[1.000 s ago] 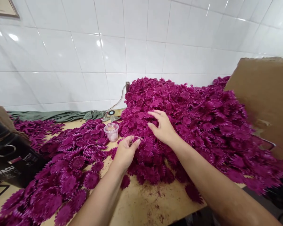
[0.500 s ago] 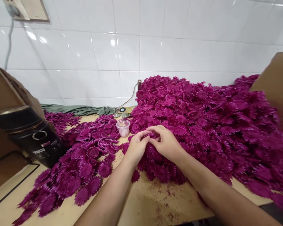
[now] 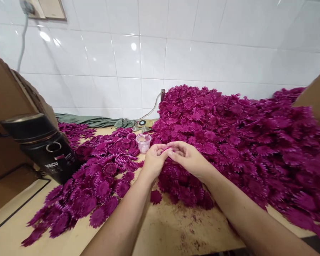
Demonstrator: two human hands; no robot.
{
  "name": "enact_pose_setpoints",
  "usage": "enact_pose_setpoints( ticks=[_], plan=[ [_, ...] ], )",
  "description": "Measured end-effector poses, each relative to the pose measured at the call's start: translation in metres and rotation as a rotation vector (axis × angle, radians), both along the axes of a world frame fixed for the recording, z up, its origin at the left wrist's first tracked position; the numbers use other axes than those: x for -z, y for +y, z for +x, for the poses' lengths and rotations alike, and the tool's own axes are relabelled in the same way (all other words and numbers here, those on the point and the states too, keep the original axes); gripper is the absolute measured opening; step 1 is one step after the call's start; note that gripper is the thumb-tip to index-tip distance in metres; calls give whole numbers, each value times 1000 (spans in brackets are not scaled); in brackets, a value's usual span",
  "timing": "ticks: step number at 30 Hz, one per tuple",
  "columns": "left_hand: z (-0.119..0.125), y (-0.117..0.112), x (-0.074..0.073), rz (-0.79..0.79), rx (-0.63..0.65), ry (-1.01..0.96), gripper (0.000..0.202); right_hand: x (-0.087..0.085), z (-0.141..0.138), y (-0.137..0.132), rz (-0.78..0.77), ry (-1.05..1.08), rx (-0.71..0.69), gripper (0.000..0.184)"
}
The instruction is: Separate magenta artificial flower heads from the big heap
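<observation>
My left hand [image 3: 155, 159] and my right hand [image 3: 186, 156] meet in front of the large flower heap, thumbs and fingertips pinched together. Between them is a small magenta flower [image 3: 167, 149], mostly covered by the fingers. Both hands grip it from opposite sides. Just behind my left hand stands a small clear plastic cup [image 3: 143, 143] with something whitish at its bottom. Loose magenta flowers [image 3: 185, 186] lie directly beneath the hands, and one flat flower [image 3: 156, 197] rests alone on the table beside my left forearm.
A tall heap of magenta flowers [image 3: 245, 142] covers the right side. A flatter spread of flowers [image 3: 101, 188] lies left, against a black vacuum flask [image 3: 49, 149]. Cardboard [image 3: 13, 92] stands at both sides. Green cloth [image 3: 88, 121] lies along the tiled wall [image 3: 152, 57].
The view has shifted slightly, so the surroundings appear farther right. My hands stay pinched together, lifted a little, and the flower between them seems turned, with a lighter pink part showing.
</observation>
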State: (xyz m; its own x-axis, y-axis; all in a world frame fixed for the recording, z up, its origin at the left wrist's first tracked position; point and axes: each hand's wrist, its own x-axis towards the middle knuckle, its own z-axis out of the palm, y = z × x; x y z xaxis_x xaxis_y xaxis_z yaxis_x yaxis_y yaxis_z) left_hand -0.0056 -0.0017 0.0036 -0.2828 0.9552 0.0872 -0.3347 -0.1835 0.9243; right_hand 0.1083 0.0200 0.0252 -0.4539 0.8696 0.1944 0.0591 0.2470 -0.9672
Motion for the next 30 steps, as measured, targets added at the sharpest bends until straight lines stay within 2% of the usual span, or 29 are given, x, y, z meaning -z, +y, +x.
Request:
enact_pose_setpoints(
  ticks=[5, 12, 17, 19, 22, 24, 27, 30],
  plan=[
    [-1, 1, 5, 19, 21, -16, 41, 2, -8, 0, -25, 20, 46, 17],
    [6, -2, 2, 60, 59, 82, 50, 0, -8, 7, 245, -147, 285, 12],
    [4, -9, -1, 65, 10, 183, 51, -12, 25, 46, 399, -222, 706, 19],
    [1, -10, -2, 57, -1, 178, 51, -18, 43, 59, 396, -238, 732, 21],
    [1, -9, -1, 33, 17, 168, 52, -24, 54, 57, 435, -257, 662, 32],
    [4, -8, 0, 19, 56, 162, 48, -25, 47, 42, 449, -255, 523, 30],
    [8, -5, 4, 17, 73, 110, 41, -19, 28, 14, 304, -236, 217, 17],
    [9, -3, 6, 21, 27, 79, 40, -7, 11, -3, 127, -202, 75, 20]
  ],
)
